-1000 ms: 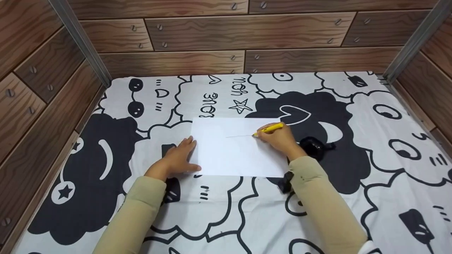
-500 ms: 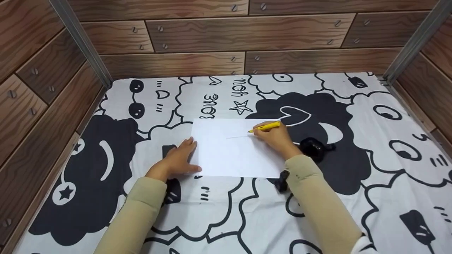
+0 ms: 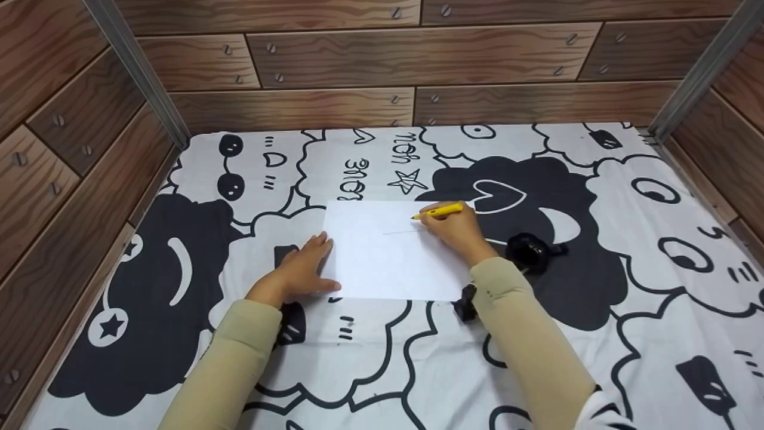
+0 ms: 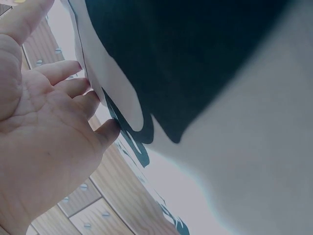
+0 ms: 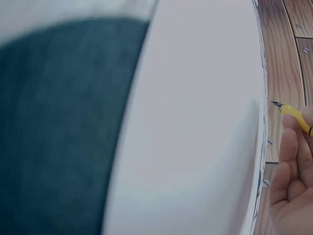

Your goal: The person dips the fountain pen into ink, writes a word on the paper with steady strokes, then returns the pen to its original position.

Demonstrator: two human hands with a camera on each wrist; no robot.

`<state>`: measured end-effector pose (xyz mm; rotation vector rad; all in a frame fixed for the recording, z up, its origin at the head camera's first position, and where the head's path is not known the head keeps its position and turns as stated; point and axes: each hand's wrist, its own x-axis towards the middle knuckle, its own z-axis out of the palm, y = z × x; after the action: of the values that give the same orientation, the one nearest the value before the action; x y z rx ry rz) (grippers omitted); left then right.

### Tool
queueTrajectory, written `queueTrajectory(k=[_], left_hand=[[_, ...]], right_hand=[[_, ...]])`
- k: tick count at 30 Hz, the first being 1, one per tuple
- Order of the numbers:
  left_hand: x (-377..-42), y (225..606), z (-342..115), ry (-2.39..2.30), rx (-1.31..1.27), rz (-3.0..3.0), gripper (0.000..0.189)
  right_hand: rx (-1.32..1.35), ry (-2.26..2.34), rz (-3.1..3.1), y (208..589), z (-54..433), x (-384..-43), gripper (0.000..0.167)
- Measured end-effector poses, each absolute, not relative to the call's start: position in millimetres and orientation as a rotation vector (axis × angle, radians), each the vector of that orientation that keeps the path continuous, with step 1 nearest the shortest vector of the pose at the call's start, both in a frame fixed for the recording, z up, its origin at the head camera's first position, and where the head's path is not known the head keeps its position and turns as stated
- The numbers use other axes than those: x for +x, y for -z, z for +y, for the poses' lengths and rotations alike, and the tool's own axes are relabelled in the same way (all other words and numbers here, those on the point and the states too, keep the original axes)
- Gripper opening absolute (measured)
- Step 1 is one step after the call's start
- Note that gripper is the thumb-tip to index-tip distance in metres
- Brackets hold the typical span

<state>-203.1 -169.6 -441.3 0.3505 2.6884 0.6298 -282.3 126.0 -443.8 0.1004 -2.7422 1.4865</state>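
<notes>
A white sheet of paper (image 3: 382, 263) lies flat on the patterned cloth, with a thin, faint line across its upper middle. My left hand (image 3: 298, 266) rests at the paper's left edge, fingers spread, thumb near the lower left corner. In the left wrist view that hand (image 4: 54, 117) shows its palm and holds nothing. My right hand (image 3: 456, 230) pinches a yellow fountain pen (image 3: 444, 211) over the upper right of the paper. From the right wrist the pen's pointed metal nib and yellow grip (image 5: 292, 113) show, the nib seemingly just off the paper.
A glossy black rounded object (image 3: 528, 254) lies right of the right wrist. Another small black object (image 3: 465, 303) is partly hidden by the right sleeve. The black-and-white cloth (image 3: 358, 358) covers the surface, with wood-patterned walls (image 3: 418, 57) on the sides and back.
My right hand has moved left and slightly away from me with the pen; the nib has left the line's right end and is now above it. The left hand stays in place.
</notes>
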Motion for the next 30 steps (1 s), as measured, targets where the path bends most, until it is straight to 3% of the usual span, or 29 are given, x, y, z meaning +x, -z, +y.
queueTrajectory(k=[30], left_hand=[[-203.6,442.8,-170.2,-0.616,0.333,2.693,0.090]], right_hand=[[0.119,-1.446,-2.802,444.2,119.0,-280.5,0.015]])
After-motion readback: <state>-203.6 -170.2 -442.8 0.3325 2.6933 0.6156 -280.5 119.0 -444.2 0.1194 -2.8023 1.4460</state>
